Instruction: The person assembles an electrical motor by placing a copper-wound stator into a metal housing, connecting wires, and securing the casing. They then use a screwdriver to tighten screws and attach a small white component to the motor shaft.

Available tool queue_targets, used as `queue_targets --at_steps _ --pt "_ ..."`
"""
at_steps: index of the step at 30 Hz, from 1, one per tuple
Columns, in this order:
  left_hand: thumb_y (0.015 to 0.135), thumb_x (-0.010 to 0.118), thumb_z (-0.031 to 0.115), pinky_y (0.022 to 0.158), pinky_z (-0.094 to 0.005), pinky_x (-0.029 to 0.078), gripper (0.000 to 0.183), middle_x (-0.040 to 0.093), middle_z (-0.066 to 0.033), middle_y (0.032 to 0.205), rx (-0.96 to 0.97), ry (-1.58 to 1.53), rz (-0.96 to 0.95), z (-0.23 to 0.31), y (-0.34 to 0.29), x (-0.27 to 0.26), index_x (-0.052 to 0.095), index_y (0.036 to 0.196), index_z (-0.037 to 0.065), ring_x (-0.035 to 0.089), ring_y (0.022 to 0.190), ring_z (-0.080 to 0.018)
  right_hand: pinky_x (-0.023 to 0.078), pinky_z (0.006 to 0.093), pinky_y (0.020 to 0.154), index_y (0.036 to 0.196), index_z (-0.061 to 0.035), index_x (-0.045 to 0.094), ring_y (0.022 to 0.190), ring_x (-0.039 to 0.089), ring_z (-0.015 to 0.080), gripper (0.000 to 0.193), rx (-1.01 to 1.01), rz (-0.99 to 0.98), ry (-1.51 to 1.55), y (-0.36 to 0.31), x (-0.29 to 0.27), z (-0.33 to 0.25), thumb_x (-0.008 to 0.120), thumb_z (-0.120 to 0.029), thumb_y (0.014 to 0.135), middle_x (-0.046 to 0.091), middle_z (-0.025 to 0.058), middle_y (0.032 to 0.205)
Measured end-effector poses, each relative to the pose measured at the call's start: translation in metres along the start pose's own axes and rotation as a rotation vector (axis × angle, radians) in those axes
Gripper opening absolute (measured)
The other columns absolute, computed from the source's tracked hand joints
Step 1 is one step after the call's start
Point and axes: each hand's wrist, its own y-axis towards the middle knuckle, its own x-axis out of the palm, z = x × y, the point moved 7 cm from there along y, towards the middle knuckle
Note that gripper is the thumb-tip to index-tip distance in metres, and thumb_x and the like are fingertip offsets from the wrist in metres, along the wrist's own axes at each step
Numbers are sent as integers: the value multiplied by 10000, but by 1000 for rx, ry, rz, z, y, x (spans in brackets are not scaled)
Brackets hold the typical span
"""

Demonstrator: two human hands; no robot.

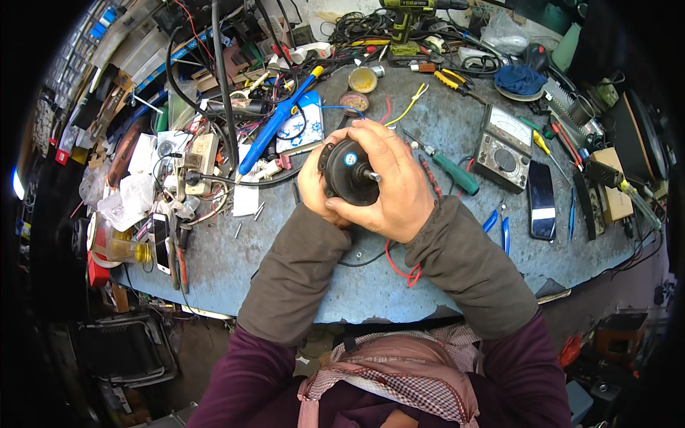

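Observation:
Between both hands, over the middle of the blue workbench (307, 282), I hold a black round electric motor (346, 175) with a metal shaft sticking out and a small blue round sticker on its face. My left hand (314, 182) is wrapped round its left side, mostly hidden behind it. Curled over its top and right side, my right hand (399, 185) has its thumb along the lower edge. Yellow and red wires (407, 107) show just beyond my hands, and a red wire (403, 271) lies under my right wrist. Whether these join the motor is hidden.
Right of my hands lie a green-handled screwdriver (453, 171), an analog multimeter (501, 150), a black phone (541, 200) and blue-handled pliers (505, 232). A blue soldering iron (278, 125), tangled cables and a white phone (162, 242) crowd the left. At the back stands a cordless drill (404, 28).

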Motion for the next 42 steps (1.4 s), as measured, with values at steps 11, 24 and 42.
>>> queue_targets --at_steps 11,24,42 --pt "1156 466 254 990 -365 616 370 711 -138 1280 -55 -181 -36 -7 -1 -3 625 1337 -27 722 1138 -216 476 497 1183 1477 -25 535 1399 558 449 903 -7 -86 38 1 3 7 966 -252 717 561 258 1491" --pt "1153 430 250 1004 -379 618 391 707 -156 1284 -11 62 23 -4 -2 -7 611 1350 -35 723 1148 -243 483 484 1175 1489 -20 529 1396 571 438 935 43 -61 52 -1 7 10 985 -219 698 563 254 1493" --pt "1137 499 237 964 -367 632 356 729 -140 1234 -118 -248 9 -11 1 -7 646 1323 -29 740 1092 -221 470 510 1189 1476 -25 517 1392 553 463 900 4 -100 108 2 7 12 955 -235 718 550 266 1479"
